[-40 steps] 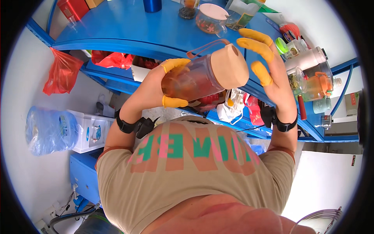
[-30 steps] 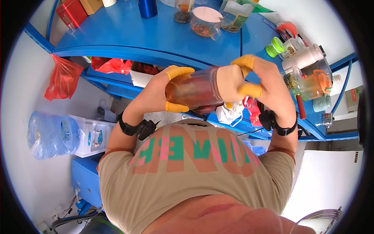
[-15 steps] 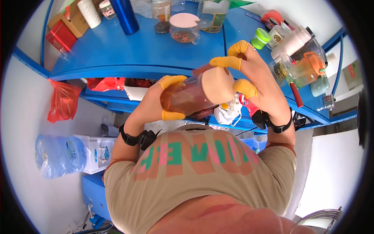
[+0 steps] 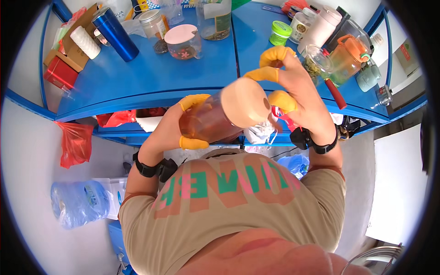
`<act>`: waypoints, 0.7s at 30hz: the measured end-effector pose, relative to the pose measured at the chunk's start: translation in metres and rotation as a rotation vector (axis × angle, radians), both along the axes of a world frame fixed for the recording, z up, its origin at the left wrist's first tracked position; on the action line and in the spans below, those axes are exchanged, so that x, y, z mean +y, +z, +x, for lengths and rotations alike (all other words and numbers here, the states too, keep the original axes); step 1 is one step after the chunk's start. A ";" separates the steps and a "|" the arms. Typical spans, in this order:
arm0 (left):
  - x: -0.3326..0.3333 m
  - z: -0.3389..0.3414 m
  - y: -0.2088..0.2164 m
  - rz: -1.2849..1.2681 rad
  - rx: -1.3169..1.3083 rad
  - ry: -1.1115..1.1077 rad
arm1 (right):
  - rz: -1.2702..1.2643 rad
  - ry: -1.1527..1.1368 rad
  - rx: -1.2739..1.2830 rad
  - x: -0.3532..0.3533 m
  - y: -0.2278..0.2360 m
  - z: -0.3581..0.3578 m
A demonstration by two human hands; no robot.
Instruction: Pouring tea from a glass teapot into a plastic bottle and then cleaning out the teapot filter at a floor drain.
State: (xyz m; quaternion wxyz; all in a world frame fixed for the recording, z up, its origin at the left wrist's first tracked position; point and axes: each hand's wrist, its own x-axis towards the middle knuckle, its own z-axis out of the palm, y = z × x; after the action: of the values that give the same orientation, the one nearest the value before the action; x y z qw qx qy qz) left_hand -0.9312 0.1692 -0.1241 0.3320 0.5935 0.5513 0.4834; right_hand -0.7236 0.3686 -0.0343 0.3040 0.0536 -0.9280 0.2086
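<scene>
My left hand [image 4: 183, 121], with yellow covers on thumb and finger, is wrapped round the lower end of a clear bottle [image 4: 208, 117] of brown liquid. The bottle is tilted, its wide beige lid [image 4: 243, 103] toward the upper right. At the lid is my right hand [image 4: 293, 80], also in yellow finger covers. Its thumb and one finger straddle the lid's edge, while another finger curls above. Whatever lies inside that curled finger is too small to make out.
On the blue table [image 4: 151, 80] stand a blue flask [image 4: 115, 34], a pink-lidded glass pot [image 4: 183, 42], a green-lidded jar [image 4: 280, 33] and an orange-topped jug [image 4: 346, 59]. A red handle [image 4: 335, 94] juts over the right edge. A red bag [image 4: 75, 144] hangs at left.
The bottle and both hands have shifted slightly left in view, and the lid's end has turned more toward me. The table things sit lower and further left in view.
</scene>
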 end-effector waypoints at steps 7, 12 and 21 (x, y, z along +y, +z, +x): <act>0.027 0.023 0.023 -0.028 -0.177 0.039 | -0.023 0.008 0.104 0.010 -0.011 0.044; 0.059 0.031 0.046 0.110 0.026 0.059 | -0.117 -0.143 0.280 0.025 -0.010 0.082; 0.217 -0.016 0.073 0.162 0.043 0.265 | -0.294 -0.477 0.487 0.061 -0.067 0.156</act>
State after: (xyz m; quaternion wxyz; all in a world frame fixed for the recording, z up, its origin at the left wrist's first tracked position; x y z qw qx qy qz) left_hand -0.9470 0.3861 -0.0513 0.2044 0.5505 0.5912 0.5528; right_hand -0.5674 0.4296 -0.1012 0.5605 -0.1602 -0.7750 0.2442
